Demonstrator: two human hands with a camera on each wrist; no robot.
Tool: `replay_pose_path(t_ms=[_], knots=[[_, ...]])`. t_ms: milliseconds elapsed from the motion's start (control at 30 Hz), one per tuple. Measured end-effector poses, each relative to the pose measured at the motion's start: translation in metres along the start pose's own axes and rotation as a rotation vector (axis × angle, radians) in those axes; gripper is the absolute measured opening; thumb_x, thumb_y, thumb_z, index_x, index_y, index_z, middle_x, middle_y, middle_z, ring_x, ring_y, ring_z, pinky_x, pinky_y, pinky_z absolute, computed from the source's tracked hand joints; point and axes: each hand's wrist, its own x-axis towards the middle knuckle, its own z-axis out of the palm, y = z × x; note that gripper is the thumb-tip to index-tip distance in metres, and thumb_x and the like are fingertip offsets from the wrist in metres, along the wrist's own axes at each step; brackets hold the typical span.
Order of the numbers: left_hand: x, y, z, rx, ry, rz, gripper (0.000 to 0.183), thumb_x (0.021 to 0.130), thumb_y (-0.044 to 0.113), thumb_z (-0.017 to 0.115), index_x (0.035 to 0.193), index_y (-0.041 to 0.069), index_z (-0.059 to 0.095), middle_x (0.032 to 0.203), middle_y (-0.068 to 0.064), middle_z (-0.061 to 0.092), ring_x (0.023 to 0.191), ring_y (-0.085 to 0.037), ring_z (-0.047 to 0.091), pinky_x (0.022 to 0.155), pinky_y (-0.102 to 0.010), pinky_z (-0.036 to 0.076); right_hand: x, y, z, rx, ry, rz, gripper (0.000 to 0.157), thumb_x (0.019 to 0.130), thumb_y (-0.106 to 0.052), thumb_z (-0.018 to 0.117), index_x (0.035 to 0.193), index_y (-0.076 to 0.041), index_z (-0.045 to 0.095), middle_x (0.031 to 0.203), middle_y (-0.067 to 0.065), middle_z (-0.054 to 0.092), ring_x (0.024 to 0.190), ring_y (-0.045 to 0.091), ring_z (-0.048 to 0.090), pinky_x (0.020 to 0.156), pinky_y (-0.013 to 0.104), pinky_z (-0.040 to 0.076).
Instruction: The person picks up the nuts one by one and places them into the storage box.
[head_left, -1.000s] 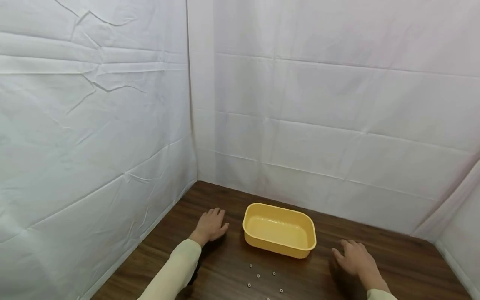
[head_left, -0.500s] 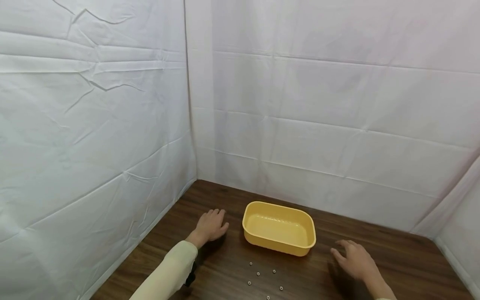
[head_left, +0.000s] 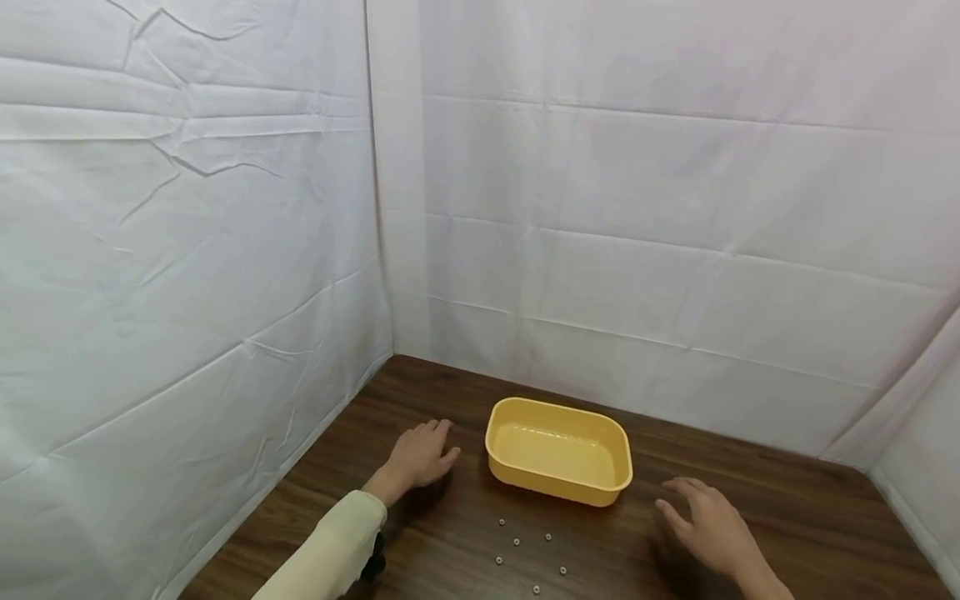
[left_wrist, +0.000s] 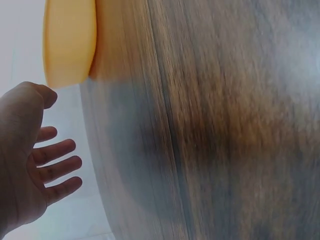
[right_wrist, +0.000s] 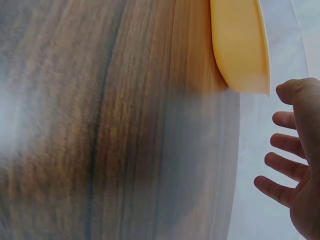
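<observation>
A yellow rectangular basin [head_left: 558,485] with rounded corners stands on the dark wooden table, nothing visible inside it. To its left is my left hand [head_left: 420,454], palm down, fingers relaxed and apart from the basin. My right hand [head_left: 705,525] hovers low on the basin's right side, fingers loosely bent and holding nothing. Several tiny pale ring-shaped pieces [head_left: 517,542] lie scattered on the wood in front of the basin. Both wrist views show spread fingers, with the left hand [left_wrist: 30,155] and the right hand [right_wrist: 295,155] each near one end of the basin.
White creased cloth walls [head_left: 637,208] enclose the table [head_left: 457,533] at the back, left and right. A small black object [head_left: 374,557] shows under the left forearm, by the pale sleeve [head_left: 337,533].
The head view has tilted down slightly, so the scene sits a little differently in frame. The right hand has shifted slightly toward the basin. The left hand stays about where it was.
</observation>
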Motion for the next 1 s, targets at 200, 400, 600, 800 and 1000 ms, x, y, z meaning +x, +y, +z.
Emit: replay_pose_path(t_ms=[200,400,600,800,1000], knots=[[-0.008,0.006,-0.001,-0.032,0.009,0.007,0.048,0.103,0.034,0.058,0.138,0.001,0.055,0.128,-0.019,0.064,0.114,-0.034,0.064,0.092,-0.049,0.054,-0.004,-0.011,0.0,0.02,0.021,-0.01,0.032,0.095,-0.026,0.072,0.115,-0.001,0.072,0.126,0.025,0.065,0.114,0.047,0.062,0.092,0.066,0.047],[-0.022,0.014,-0.002,-0.059,0.005,0.02,0.047,0.102,0.034,0.06,0.137,0.003,0.056,0.13,-0.019,0.064,0.117,-0.035,0.064,0.094,-0.051,0.053,-0.006,-0.023,0.0,0.021,0.012,-0.013,0.03,0.094,-0.026,0.074,0.116,-0.005,0.072,0.12,0.015,0.067,0.111,0.04,0.063,0.091,0.062,0.049],[-0.033,0.023,-0.001,-0.065,0.025,0.059,0.045,0.101,0.033,0.062,0.134,0.002,0.058,0.124,-0.016,0.066,0.113,-0.033,0.066,0.091,-0.049,0.055,-0.006,-0.04,-0.002,0.03,-0.013,-0.01,0.032,0.094,-0.028,0.074,0.118,-0.006,0.072,0.11,0.006,0.066,0.102,0.028,0.064,0.084,0.053,0.055],[-0.045,0.033,-0.001,-0.072,0.003,0.091,0.044,0.101,0.035,0.061,0.132,0.003,0.061,0.123,-0.014,0.067,0.114,-0.032,0.065,0.093,-0.048,0.054,-0.004,-0.06,0.003,0.013,-0.047,-0.022,0.032,0.094,-0.031,0.075,0.118,-0.009,0.073,0.104,0.0,0.065,0.096,0.018,0.063,0.081,0.045,0.056],[-0.056,0.042,0.002,-0.058,-0.015,0.142,0.044,0.102,0.038,0.059,0.13,0.004,0.063,0.122,-0.011,0.068,0.111,-0.028,0.066,0.091,-0.044,0.055,-0.005,-0.078,0.007,0.014,-0.135,-0.012,0.039,0.093,-0.036,0.076,0.119,-0.007,0.072,0.109,0.003,0.066,0.102,0.023,0.064,0.087,0.049,0.055]])
